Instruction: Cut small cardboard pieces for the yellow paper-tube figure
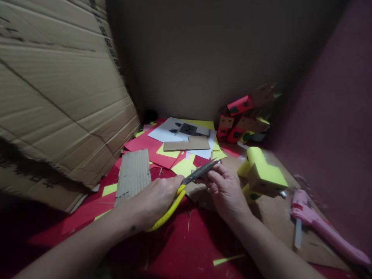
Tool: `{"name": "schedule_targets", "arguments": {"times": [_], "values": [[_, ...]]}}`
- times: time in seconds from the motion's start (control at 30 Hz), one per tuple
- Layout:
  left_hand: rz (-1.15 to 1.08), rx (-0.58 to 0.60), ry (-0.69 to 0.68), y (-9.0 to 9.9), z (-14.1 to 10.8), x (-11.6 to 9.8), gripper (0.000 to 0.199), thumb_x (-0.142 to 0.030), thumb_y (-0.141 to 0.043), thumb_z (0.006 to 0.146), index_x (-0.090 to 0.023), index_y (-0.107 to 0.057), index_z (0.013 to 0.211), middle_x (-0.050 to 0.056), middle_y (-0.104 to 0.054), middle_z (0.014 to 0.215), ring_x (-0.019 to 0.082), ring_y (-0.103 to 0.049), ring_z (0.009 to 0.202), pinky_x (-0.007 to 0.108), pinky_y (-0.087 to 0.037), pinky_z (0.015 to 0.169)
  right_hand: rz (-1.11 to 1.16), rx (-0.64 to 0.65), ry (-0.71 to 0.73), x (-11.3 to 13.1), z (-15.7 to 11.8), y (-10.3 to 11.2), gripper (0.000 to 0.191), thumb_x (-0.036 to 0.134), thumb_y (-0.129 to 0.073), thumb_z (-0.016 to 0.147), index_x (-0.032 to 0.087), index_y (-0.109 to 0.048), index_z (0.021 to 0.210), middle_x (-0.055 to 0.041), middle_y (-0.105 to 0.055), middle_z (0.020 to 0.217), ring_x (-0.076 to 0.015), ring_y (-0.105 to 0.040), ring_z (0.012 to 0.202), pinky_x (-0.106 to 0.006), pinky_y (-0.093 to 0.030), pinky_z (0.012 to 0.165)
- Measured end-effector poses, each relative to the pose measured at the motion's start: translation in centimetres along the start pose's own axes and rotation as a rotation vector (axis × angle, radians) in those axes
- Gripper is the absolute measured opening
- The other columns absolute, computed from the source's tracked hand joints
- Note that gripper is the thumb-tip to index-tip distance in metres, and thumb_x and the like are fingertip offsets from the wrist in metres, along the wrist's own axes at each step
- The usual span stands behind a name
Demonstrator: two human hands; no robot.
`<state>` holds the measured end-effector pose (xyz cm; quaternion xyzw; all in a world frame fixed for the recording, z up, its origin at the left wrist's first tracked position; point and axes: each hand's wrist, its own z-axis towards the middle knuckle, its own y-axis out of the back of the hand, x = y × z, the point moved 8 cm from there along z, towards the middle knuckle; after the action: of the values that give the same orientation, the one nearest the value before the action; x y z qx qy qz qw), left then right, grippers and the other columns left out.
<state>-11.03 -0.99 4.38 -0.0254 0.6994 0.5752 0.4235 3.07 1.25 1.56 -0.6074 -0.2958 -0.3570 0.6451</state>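
Observation:
My left hand [164, 195] is closed around the yellow handles of a pair of scissors [171, 209]. The grey blades point up and to the right, slightly apart at the tips. My right hand [225, 188] is beside the blades with thumb and fingers pinched together; what they hold is mostly hidden behind the blades and cannot be made out. Under the blades lie a yellow paper piece [183, 167] and brown cardboard scraps [197, 193]. Left of the scissors is a flat strip of corrugated cardboard [134, 174].
A large cardboard sheet [64, 85] leans at the left. White paper with a dark drawing [168, 130] and an L-shaped cardboard piece [186, 145] lie ahead. A yellow paper-covered model [266, 174], a pink glue gun [322, 228] and red box figures [240, 106] stand right.

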Motion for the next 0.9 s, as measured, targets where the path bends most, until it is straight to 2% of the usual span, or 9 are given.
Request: {"name": "schedule_targets", "arguments": {"times": [0.2, 0.33, 0.47, 0.57, 0.67, 0.73, 0.87, 0.9], "values": [[0.062, 0.051, 0.012, 0.0, 0.0, 0.2, 0.027, -0.03, -0.046, 0.083, -0.02, -0.056, 0.106, 0.003, -0.062, 0.071, 0.016, -0.053, 0.056, 0.024, -0.037, 0.053, -0.015, 0.003, -0.019, 0.0, 0.1, 0.0, 0.009, 0.019, -0.07, 0.068, 0.019, -0.062, 0.071, 0.0019, -0.066, 0.07, -0.0153, -0.065, 0.069, -0.029, -0.055, 0.066], [0.007, 0.015, 0.049, 0.3, 0.2, 1.1, 0.022, -0.033, -0.05, 0.081, -0.02, -0.058, 0.098, 0.003, -0.062, 0.07, 0.016, -0.054, 0.059, 0.025, -0.038, 0.054, -0.01, -0.021, -0.05, -0.1, 0.1, 0.1, 0.016, 0.019, -0.074, 0.065, 0.018, -0.058, 0.067, 0.002, -0.066, 0.065, -0.0147, -0.065, 0.06, -0.028, -0.054, 0.06], [-0.297, -0.033, 0.195, -0.3, 0.8, 2.5, 0.025, -0.041, -0.046, 0.083, -0.019, -0.058, 0.086, 0.0, -0.056, 0.059, 0.014, -0.05, 0.049, 0.025, -0.036, 0.046, -0.02, -0.001, -0.08, -0.2, -0.2, -0.2, 0.018, 0.021, -0.073, 0.068, 0.018, -0.055, 0.07, -0.0008, -0.067, 0.068, -0.0157, -0.066, 0.061, -0.028, -0.053, 0.057], [-0.519, -0.088, 0.303, -0.5, 1.1, 2.9, 0.027, -0.043, -0.046, 0.085, -0.018, -0.057, 0.087, -0.002, -0.054, 0.058, 0.012, -0.048, 0.046, 0.023, -0.035, 0.043, -0.064, 0.038, -0.124, -0.4, -0.6, -0.5, 0.018, 0.022, -0.072, 0.069, 0.018, -0.055, 0.072, -0.0005, -0.067, 0.065, -0.0145, -0.064, 0.054, -0.025, -0.05, 0.049], [-0.596, -0.17, 0.241, 0.5, 1.5, 2.1, 0.025, -0.037, -0.056, 0.082, -0.017, -0.054, 0.096, -0.003, -0.055, 0.062, 0.01, -0.049, 0.049, 0.021, -0.037, 0.045, -0.132, 0.072, -0.131, -0.5, -1.0, -0.8, 0.017, 0.022, -0.072, 0.069, 0.018, -0.056, 0.074, 0.0024, -0.064, 0.061, -0.011, -0.059, 0.046, -0.021, -0.045, 0.043], [-0.689, -0.185, 0.179, 0.9, 1.7, 1.8, 0.028, -0.034, -0.06, 0.08, -0.016, -0.053, 0.1, -0.004, -0.053, 0.062, 0.008, -0.046, 0.048, 0.02, -0.036, 0.045, -0.182, 0.093, -0.12, -0.5, -1.2, -1.1, 0.014, 0.021, -0.07, 0.069, 0.018, -0.058, 0.075, 0.0046, -0.061, 0.055, -0.008, -0.053, 0.042, -0.019, -0.041, 0.042], [-0.845, -0.195, 0.103, 0.7, 2.2, 2.1, 0.023, -0.035, -0.065, 0.077, -0.014, -0.058, 0.084, -0.001, -0.054, 0.067, 0.007, -0.047, 0.049, 0.021, -0.038, 0.046, -0.303, 0.129, -0.159, -0.8, -1.5, -1.7, 0.01, 0.021, -0.068, 0.069, 0.017, -0.059, 0.07, 0.006, -0.055, 0.046, -0.0063, -0.044, 0.039, -0.018, -0.035, 0.041], [-0.859, -0.214, 0.087, 0.7, 2.3, 2.1, 0.023, -0.033, -0.067, 0.076, -0.014, -0.058, 0.085, -0.001, -0.055, 0.069, 0.007, -0.048, 0.05, 0.021, -0.039, 0.046, -0.331, 0.14, -0.176, -0.9, -1.7, -1.8, 0.011, 0.022, -0.068, 0.068, 0.017, -0.058, 0.068, 0.0057, -0.055, 0.045, -0.0063, -0.044, 0.039, -0.019, -0.035, 0.042]]}}
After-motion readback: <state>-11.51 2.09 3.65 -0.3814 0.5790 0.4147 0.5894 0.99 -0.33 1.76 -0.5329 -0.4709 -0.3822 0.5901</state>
